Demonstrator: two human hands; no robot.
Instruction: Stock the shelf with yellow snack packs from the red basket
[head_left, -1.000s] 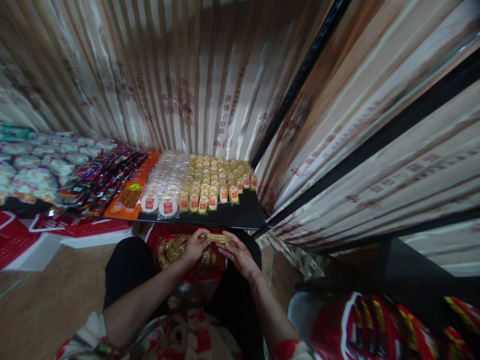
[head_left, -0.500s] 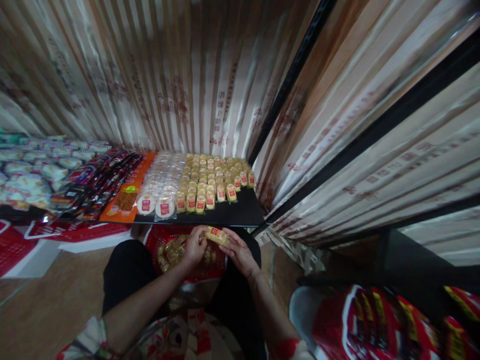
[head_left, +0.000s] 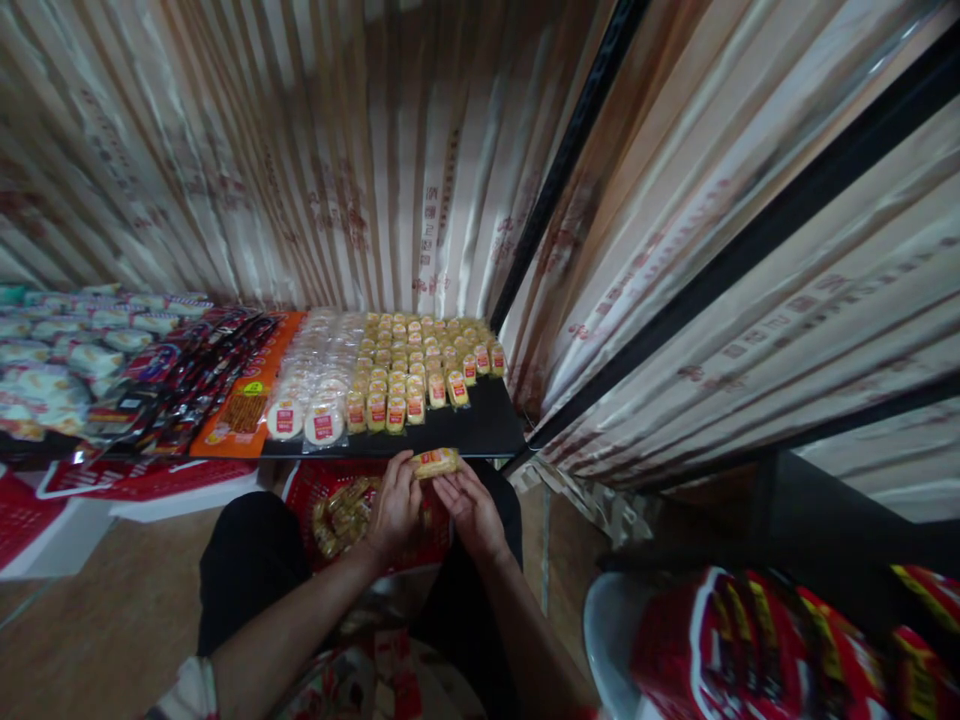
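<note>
Seen from where I stand, a seated person grips a small yellow packet [head_left: 436, 461], oblong with rounded ends, in shiny clear film. It sits level above their lap, just in front of a smooth black shelf [head_left: 480, 425]. The left hand [head_left: 397, 510] is curled, fingers and thumb pinching one end; the right hand [head_left: 471, 508] is half unfolded, loosely supporting the other end with its fingertips. Below, a perforated red plastic basket [head_left: 306, 490] holds crinkly, glossy golden packets [head_left: 341, 515]. On the shelf stand rows of matching yellow packets [head_left: 395, 412], flat white discs [head_left: 323, 427] in clear wrap, and a smooth orange bag [head_left: 244, 400]. Pleated beige curtain fabric [head_left: 300, 120] hangs behind.
</note>
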